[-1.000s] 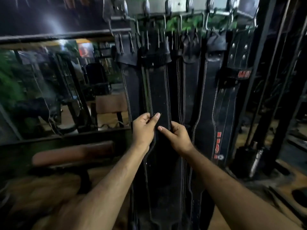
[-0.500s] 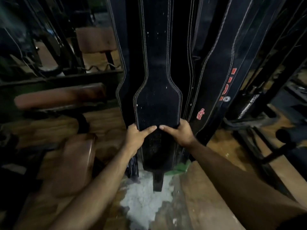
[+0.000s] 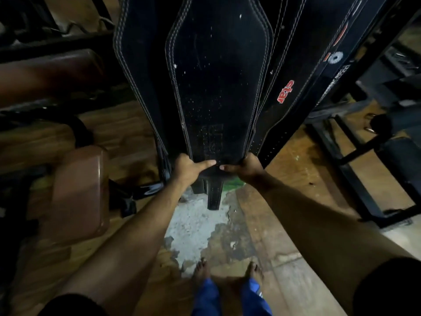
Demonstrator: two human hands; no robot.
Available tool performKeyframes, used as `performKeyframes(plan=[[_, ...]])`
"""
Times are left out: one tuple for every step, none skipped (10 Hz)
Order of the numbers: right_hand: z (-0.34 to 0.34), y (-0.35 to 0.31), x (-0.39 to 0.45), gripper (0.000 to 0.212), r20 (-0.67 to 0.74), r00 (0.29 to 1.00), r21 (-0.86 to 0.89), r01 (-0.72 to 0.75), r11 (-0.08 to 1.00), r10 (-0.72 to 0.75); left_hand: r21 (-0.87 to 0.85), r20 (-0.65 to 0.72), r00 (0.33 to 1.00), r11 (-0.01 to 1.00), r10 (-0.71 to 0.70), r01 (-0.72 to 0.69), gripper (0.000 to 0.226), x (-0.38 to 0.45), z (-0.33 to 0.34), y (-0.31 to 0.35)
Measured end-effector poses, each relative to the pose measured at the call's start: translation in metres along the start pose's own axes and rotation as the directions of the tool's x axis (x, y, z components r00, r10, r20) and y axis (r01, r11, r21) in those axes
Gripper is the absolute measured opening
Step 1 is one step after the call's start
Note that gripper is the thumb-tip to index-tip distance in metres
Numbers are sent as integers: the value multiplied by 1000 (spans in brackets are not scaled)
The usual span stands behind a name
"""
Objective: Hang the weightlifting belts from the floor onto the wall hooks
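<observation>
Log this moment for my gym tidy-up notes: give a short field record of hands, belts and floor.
left hand: gripping the lower left edge of the front black belt
right hand: gripping the lower right edge of the same belt
belt tip: narrow end hangs below the hands
neighbouring belt: red-lettered belt hangs to the right
hooks: out of view
floor: worn wood, bare concrete patch
nearby: brown bench pad
</observation>
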State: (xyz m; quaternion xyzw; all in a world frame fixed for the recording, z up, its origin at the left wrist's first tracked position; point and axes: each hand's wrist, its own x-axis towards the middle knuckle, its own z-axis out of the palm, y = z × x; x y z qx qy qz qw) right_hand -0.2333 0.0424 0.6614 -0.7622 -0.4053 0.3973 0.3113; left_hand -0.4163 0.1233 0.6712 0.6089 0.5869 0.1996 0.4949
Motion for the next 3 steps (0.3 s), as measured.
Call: performKeyframes(plan=[[9,5,11,60,-52,980,-112,-195,974,190,202,-68,997,978,-36,49,48,18,14,-22],[23,19,17,51,-94,947,4,-307,952,306,273,-163,985,956,-62,105,38,17,27,-43],[31,36,10,56,-84,880,310,-422,852,467,237,-227,960,946,-166,219,35,4,38,-55]])
